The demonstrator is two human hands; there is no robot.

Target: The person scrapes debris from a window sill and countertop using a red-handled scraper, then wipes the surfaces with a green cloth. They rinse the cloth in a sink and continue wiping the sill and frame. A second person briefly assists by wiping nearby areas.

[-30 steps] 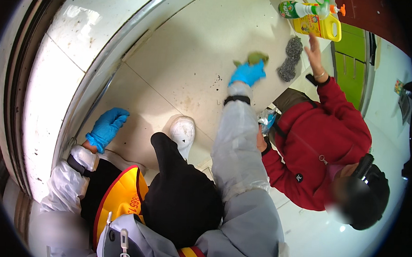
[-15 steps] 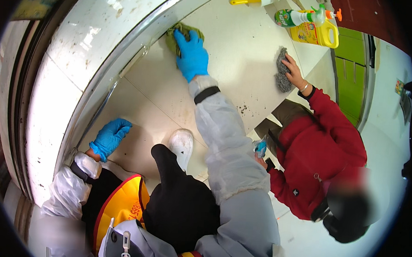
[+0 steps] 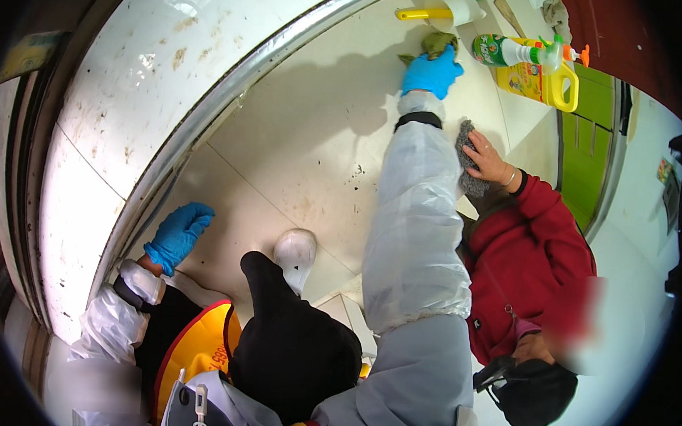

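My right hand (image 3: 433,73), in a blue glove, is closed on a green cloth (image 3: 440,44) and presses it to the pale tiled surface (image 3: 283,144). Ahead of it lies a white cup-shaped scoop with a yellow handle (image 3: 422,14). My left hand (image 3: 179,237), also in a blue glove, is at the lower left beside the metal-edged ledge (image 3: 177,136). Its fingers are together and loosely curled, with nothing seen in them. Both my forearms have whitish translucent sleeve covers.
At the right, a person in red holds a grey cloth (image 3: 472,160) on the surface, close to my right forearm. Beyond stand a green-and-white spray bottle (image 3: 506,50) and a yellow jug (image 3: 524,81). My white shoe (image 3: 295,255) is on the tiles. Dark crumbs (image 3: 359,170) lie mid-surface.
My right hand has swept the green cloth from the metal edge rightward, toward the scoop and bottles. My left hand has hardly moved. The other person's grey cloth has shifted slightly nearer.
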